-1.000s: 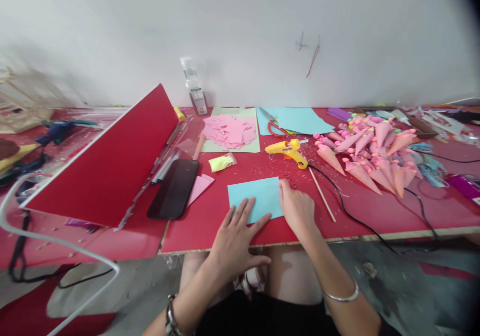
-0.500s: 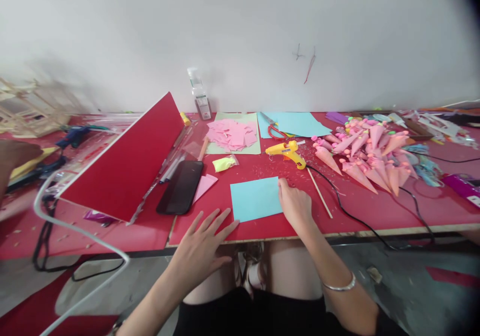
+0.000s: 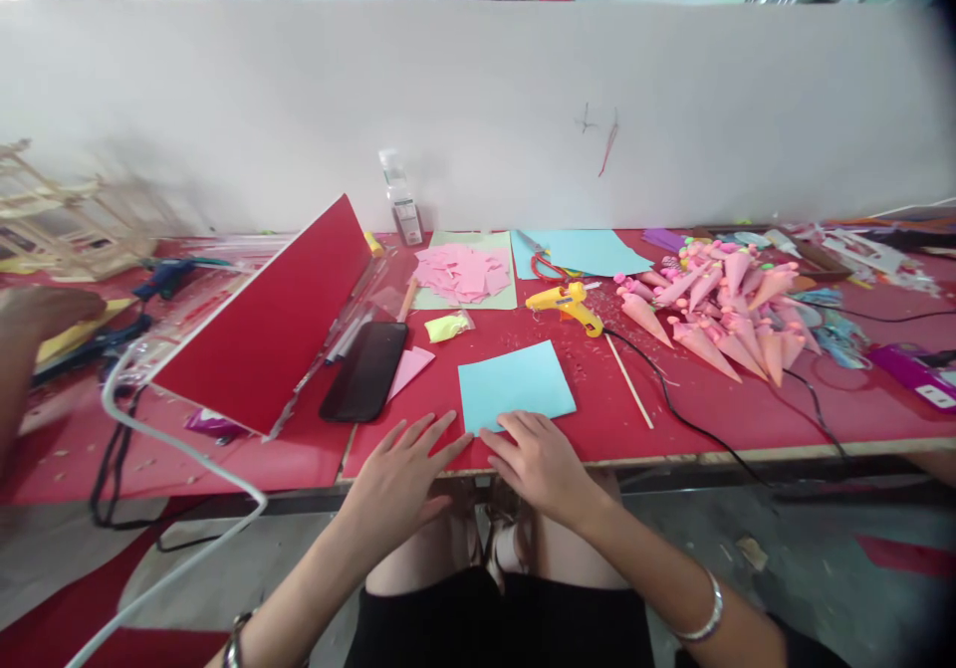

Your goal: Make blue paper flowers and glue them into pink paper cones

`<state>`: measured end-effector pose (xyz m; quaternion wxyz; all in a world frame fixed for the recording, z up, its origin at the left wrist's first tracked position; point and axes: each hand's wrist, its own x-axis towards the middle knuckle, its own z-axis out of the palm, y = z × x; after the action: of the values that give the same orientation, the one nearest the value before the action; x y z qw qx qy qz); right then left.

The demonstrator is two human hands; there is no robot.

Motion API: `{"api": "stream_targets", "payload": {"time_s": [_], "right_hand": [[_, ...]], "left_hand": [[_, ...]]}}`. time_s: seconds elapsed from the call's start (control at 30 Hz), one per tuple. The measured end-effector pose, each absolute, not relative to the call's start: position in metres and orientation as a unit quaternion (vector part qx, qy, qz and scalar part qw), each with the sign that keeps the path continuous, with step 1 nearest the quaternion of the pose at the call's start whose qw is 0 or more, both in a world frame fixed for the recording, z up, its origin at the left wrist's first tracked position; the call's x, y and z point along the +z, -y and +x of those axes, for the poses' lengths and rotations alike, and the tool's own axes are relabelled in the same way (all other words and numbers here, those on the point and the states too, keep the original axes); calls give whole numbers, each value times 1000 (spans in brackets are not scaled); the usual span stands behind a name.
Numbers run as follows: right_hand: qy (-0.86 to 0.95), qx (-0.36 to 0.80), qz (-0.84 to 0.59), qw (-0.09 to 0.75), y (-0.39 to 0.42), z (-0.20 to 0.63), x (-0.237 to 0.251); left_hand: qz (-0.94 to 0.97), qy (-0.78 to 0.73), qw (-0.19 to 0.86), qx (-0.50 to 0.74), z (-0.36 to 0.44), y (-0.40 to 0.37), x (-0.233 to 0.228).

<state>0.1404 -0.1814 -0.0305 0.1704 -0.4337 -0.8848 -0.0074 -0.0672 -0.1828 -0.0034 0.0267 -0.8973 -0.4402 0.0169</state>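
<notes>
A light blue sheet of paper point(image 3: 519, 379) lies flat on the red table in front of me. My left hand point(image 3: 407, 469) rests at its lower left corner, fingers spread, the index fingertip touching that corner. On the sheet's near edge lies my right hand point(image 3: 536, 459), palm down with its fingers stretched out; it holds nothing. Just beyond the sheet are a yellow hot glue gun point(image 3: 566, 305) with a black cord and a thin wooden stick point(image 3: 628, 381).
Pink paper pieces point(image 3: 463, 272) are piled behind, beside scissors point(image 3: 544, 255). At right is a heap of pink paper cones point(image 3: 717, 300). A phone point(image 3: 363, 371) and a tilted red board point(image 3: 269, 325) stand left. Another person's hand point(image 3: 49, 315) is at far left.
My right hand has moved from the sheet's right edge left to its near edge, and its fingers have opened out. My left hand has stayed at the lower left corner.
</notes>
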Motion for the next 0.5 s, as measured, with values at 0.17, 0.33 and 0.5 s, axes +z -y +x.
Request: {"api": "stream_targets", "payload": {"time_s": [0.17,0.33,0.5], "right_hand": [[859,1,-476,186,182,174,-29],[827,-7,-532,180,186,204,-26],[807,-27,-563,176,188,226,-27]], "left_hand": [[-896,442,18,25,-67,181,2],[-896,443,16,37,-67,181,4],[-901,433,19,27,-70,180,2]]}}
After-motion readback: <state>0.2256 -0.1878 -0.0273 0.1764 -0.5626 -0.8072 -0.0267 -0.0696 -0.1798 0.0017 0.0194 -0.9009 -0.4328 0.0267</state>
